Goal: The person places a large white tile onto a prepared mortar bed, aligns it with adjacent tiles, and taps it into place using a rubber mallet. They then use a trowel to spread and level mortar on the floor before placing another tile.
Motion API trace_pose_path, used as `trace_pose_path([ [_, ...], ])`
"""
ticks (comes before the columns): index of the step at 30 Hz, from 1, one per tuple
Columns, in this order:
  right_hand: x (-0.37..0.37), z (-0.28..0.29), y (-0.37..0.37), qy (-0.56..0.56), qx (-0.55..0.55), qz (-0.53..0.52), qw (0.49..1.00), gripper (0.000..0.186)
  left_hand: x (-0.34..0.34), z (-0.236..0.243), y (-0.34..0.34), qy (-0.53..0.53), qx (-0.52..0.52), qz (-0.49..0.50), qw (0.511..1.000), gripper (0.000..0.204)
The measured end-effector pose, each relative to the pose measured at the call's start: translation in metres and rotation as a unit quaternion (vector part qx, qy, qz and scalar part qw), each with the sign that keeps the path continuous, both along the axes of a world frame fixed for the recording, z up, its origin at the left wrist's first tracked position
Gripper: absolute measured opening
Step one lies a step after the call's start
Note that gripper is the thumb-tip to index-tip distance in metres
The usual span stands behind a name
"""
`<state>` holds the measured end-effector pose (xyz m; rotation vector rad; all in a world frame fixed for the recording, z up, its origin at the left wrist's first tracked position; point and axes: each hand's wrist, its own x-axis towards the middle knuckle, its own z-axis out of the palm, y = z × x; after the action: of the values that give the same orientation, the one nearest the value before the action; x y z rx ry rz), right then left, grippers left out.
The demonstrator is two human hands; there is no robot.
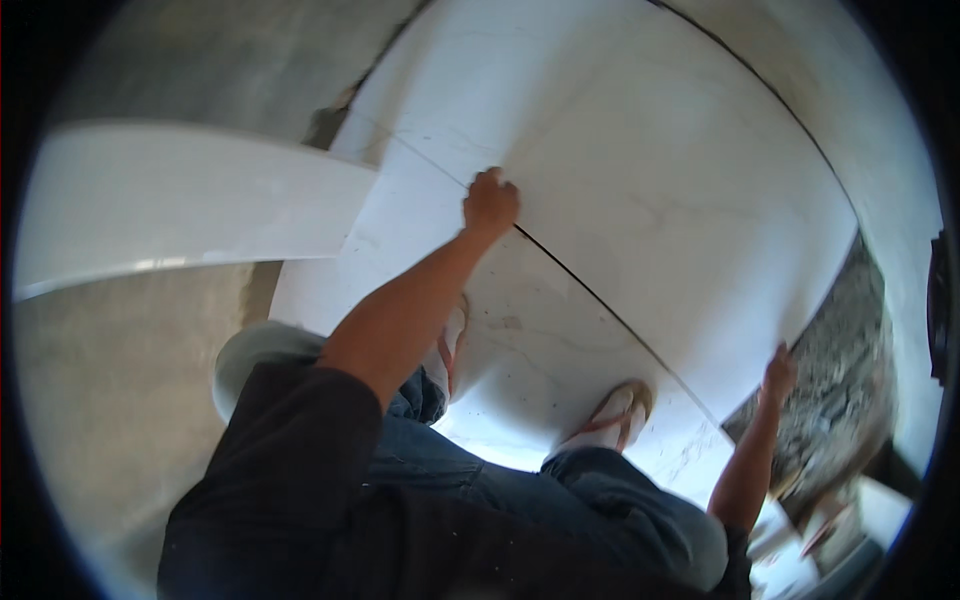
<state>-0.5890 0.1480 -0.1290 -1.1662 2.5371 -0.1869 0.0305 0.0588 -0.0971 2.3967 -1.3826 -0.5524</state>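
Pale grey concrete floor (110, 400) fills the left of my view, with rough dark rubble (850, 390) off to the right. Much is cut off: my dark shirt and blue jeans (520, 490) block the lower middle, and the fisheye rim swallows the far corners. I stand in sandals on a laid white glossy marbled tile (530, 330). Above it I hold a large white glossy marbled floor tile (660, 200) by its near edge. My left hand (490, 203) is curled tight over that edge near its left corner, fingers tucked under and out of sight. My right hand (779, 372) grips the lower right corner, though it is too small for me to read the fingers. Another long white tile (190, 205) lies blurred to the left, overlapping the floor.
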Motion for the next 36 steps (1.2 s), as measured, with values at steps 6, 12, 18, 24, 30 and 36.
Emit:
trace_pose_path([
  [6,0.018,-0.002,0.017,-0.027,-0.003,-0.121,0.992,0.074,-0.009,-0.010,-0.006,-0.071,0.026,-0.043,0.996,0.049],
  [12,0.019,0.010,0.000,-0.076,0.059,-0.246,0.964,0.091,0.010,-0.006,-0.030,-0.054,0.085,-0.047,0.994,0.043],
  [18,0.020,0.020,0.008,-0.135,0.044,-0.248,0.958,0.076,0.012,0.006,-0.029,0.033,0.098,0.010,0.995,0.042],
  [24,0.022,0.025,0.010,-0.172,0.017,-0.268,0.948,0.071,0.021,0.008,-0.034,0.074,0.125,0.016,0.989,0.039],
  [30,0.022,0.024,0.013,-0.125,0.038,-0.232,0.964,0.071,0.029,-0.003,-0.029,0.121,0.110,0.030,0.986,0.036],
  [36,0.029,0.022,0.014,-0.126,0.027,-0.237,0.963,0.069,0.029,-0.004,-0.031,0.036,0.140,-0.031,0.989,0.037],
])
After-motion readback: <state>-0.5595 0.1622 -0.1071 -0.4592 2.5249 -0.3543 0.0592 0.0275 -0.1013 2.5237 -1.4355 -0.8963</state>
